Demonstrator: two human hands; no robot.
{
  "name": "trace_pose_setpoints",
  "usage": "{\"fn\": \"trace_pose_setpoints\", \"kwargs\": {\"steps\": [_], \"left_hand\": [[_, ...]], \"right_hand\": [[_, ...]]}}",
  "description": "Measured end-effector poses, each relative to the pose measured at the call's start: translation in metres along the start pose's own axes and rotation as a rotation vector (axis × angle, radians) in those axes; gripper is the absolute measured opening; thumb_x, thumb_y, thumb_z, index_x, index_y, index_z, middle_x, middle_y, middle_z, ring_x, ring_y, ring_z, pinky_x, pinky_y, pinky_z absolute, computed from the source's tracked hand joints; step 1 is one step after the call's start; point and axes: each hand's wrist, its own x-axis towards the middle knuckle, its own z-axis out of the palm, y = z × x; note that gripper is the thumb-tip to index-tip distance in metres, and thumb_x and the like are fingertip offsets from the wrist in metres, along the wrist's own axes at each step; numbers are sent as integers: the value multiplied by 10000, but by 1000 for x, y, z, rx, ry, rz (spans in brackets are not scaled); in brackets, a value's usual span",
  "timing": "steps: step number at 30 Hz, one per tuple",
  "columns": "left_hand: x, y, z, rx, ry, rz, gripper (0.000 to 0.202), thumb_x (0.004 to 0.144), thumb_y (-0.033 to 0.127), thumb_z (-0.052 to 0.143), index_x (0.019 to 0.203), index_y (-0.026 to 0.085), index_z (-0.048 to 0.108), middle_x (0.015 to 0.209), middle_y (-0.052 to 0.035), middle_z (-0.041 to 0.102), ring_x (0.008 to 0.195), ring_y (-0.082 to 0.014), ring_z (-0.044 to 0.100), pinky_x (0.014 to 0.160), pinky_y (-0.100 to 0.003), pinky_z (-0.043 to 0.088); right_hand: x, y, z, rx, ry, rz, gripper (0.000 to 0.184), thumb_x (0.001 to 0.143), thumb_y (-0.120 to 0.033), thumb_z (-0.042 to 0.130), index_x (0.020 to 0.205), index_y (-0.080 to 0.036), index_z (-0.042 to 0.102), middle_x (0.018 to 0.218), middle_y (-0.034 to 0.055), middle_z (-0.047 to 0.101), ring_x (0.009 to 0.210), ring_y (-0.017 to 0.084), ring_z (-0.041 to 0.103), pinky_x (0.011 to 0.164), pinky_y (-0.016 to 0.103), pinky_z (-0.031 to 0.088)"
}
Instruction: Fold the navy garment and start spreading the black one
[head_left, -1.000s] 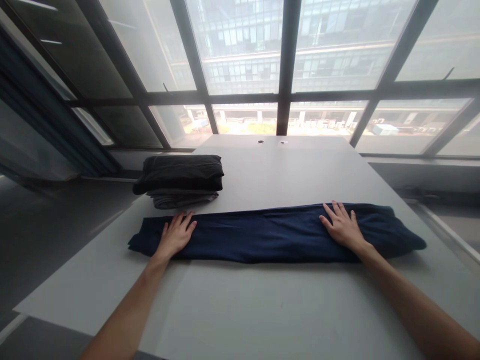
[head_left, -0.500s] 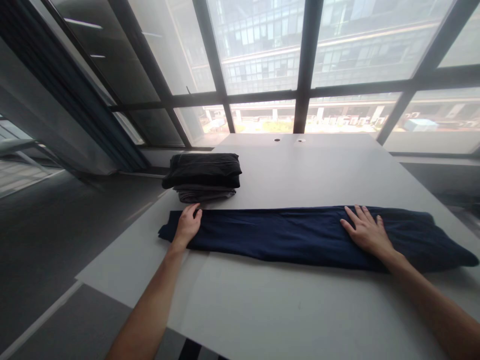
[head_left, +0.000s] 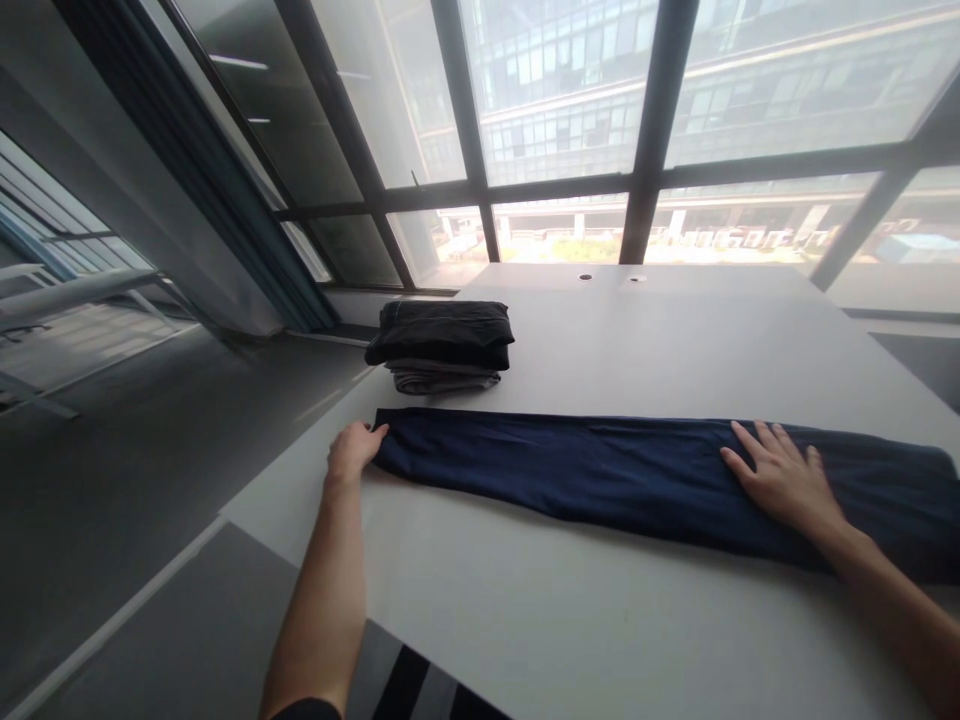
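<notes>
- A broad white table with a smooth top bears everything here.
- Along it, between the two hands, lies a long, narrow length of folded navy-blue cloth, flat but lightly creased, its right end running to the edge of view.
- Just behind its left end sits a squarish stack of folded black and grey fabric.
- The right hand rests palm down, fingers spread, on the navy cloth.
- The left hand is narrowed, thumb over the cloth's left end, seemingly pinching it; its fingertips are hidden, so firmness is uncertain.
- The step in hand looks like gripping that end while the other palm steadies; the next move calls for catching all layers together.
</notes>
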Motion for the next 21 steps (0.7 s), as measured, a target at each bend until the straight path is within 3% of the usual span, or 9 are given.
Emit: {"fn": "trace_pose_setpoints", "kwargs": {"steps": [3,9,14,21], "left_hand": [[0,0,0,-12,-20,-12,363,826,456,630,971,147,755,951,-216,773,997,-379,733,822,-431,563],[-7,7,-6,-41,19,-1,361,855,392,615,1089,130,694,1084,-214,753,1055,-359,710,861,-402,539],[-17,16,-16,-70,30,8,271,849,339,615,1078,194,634,1021,-146,754,971,-323,717,819,-364,525],[-24,23,-22,-142,110,-28,206,805,317,651,987,228,617,976,-112,745,957,-328,704,839,-403,529]], "right_hand": [[0,0,0,8,4,-3,757,1006,-634,186,1587,-196,398,1664,149,293,1539,362,223,1184,700,203],[0,0,0,14,8,-5,755,1004,-634,188,1577,-194,410,1652,153,319,1535,356,238,1183,694,207],[0,-1,-1,11,13,-2,749,1008,-636,195,1572,-196,418,1648,146,332,1536,339,240,1189,689,206],[-2,-8,-10,31,1,25,736,1013,-626,200,1573,-203,419,1648,132,337,1535,338,246,1201,674,199]]}}
